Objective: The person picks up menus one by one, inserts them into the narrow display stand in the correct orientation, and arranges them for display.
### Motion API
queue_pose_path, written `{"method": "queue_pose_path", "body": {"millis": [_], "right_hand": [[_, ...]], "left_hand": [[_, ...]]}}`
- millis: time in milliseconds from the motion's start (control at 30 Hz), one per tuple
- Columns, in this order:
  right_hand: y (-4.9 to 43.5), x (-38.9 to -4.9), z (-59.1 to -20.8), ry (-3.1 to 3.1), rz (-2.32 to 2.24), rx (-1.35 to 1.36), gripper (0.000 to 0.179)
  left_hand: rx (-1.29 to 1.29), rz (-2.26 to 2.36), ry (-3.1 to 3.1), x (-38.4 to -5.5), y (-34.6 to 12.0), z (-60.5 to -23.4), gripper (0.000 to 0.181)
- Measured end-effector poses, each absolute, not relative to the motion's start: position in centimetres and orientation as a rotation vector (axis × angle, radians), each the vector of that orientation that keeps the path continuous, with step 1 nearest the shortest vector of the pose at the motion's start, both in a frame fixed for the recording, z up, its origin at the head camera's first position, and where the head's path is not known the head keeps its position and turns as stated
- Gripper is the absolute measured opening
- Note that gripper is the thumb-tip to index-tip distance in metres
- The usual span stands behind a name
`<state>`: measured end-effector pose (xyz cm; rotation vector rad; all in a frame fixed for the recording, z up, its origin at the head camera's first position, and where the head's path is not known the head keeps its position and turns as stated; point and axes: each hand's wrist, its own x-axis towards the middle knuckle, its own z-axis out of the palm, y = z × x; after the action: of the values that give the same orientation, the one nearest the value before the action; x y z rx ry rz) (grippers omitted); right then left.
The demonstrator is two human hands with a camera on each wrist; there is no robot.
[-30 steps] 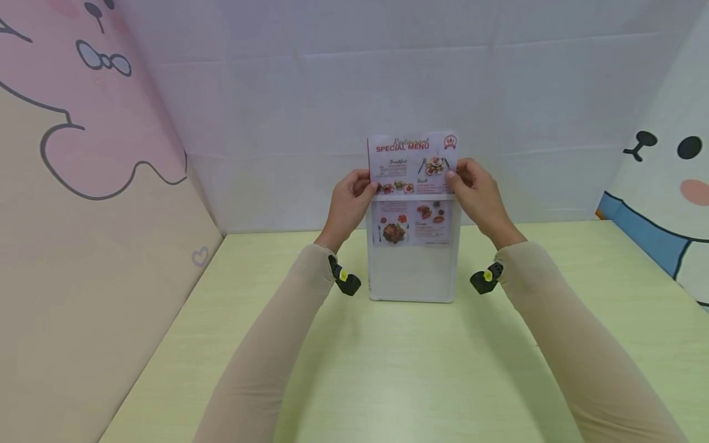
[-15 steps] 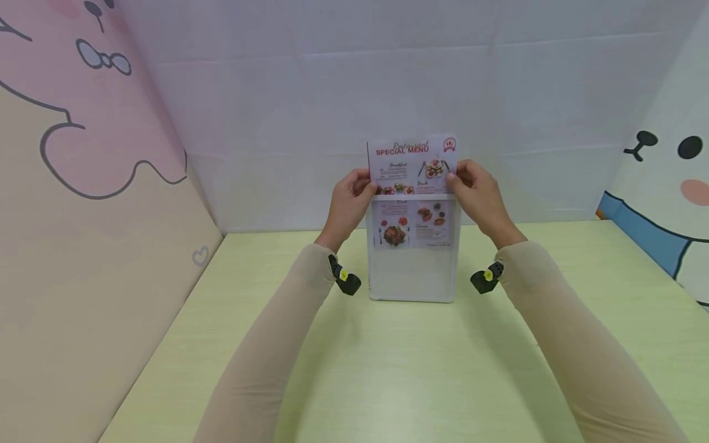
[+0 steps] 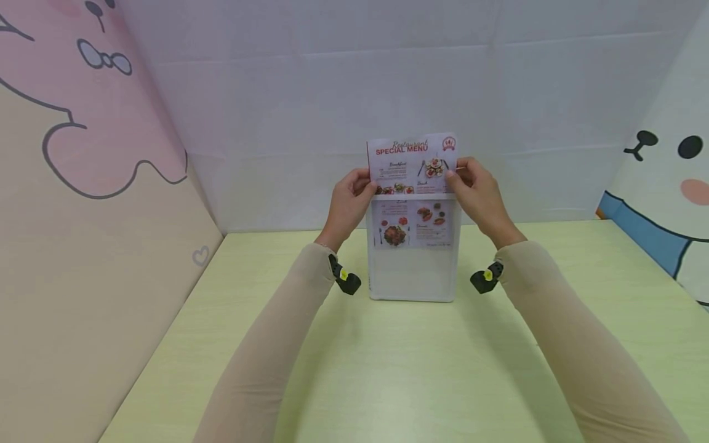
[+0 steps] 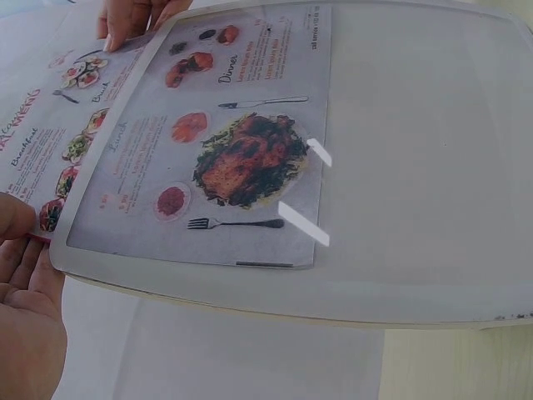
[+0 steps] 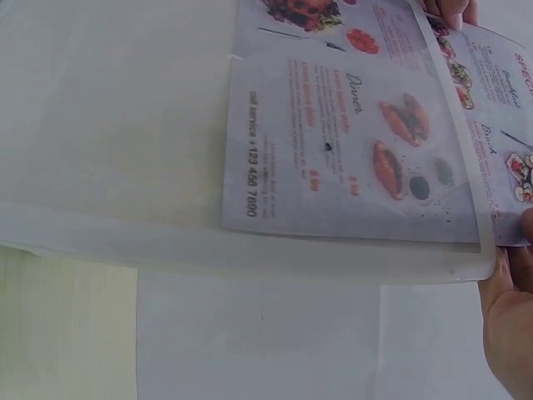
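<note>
A printed restaurant menu (image 3: 399, 166) stands partly inside a white upright display holder (image 3: 412, 277) with a clear front. Its top half sticks out above the holder's rim; the lower half shows through the panel, with its bottom edge about midway down, seen close in the left wrist view on the menu (image 4: 250, 158). My left hand (image 3: 346, 200) pinches the menu's left edge between thumb and fingers, just above the rim. At the opposite edge my right hand (image 3: 482, 197) pinches it likewise. Fingers behind the sheet are partly hidden.
The holder stands on a pale yellow-green table (image 3: 354, 369), near its back edge. Behind it hangs a white sheet-like backdrop (image 3: 310, 111). Cartoon-printed panels (image 3: 149, 258) flank the table on both sides. Black wrist cameras (image 3: 347, 282) sit at the cuffs.
The menu has slid down slightly in the holder over the second, mostly in its first half. Both hands keep their pinch at almost the same place.
</note>
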<state>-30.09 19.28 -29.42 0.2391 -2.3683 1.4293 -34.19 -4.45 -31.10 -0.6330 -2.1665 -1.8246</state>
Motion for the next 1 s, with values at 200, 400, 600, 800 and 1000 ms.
{"method": "queue_pose_path", "body": {"millis": [200,400,600,800,1000], "right_hand": [[19.18,-30.04,-29.34,-2.356,1.421,0.24,0.033],[19.08,-29.89,-29.27,-2.349,1.417,0.229,0.029],[19.09,-29.84,-29.29,-2.344,1.444,0.217,0.03],[19.17,-29.81,-29.31,-2.339,1.463,0.219,0.033],[19.25,-29.91,-29.39,-2.338,1.457,0.234,0.039]], "left_hand": [[-0.644,-1.816,-2.167,-34.09,-4.54,-31.0,0.026],[-0.639,-1.82,-2.164,-34.05,-4.55,-31.02,0.025],[-0.637,-1.831,-2.165,-34.06,-4.47,-31.05,0.026],[-0.646,-1.822,-2.16,-34.14,-4.42,-31.11,0.025],[-0.643,-1.816,-2.165,-34.09,-4.37,-31.1,0.025]]}}
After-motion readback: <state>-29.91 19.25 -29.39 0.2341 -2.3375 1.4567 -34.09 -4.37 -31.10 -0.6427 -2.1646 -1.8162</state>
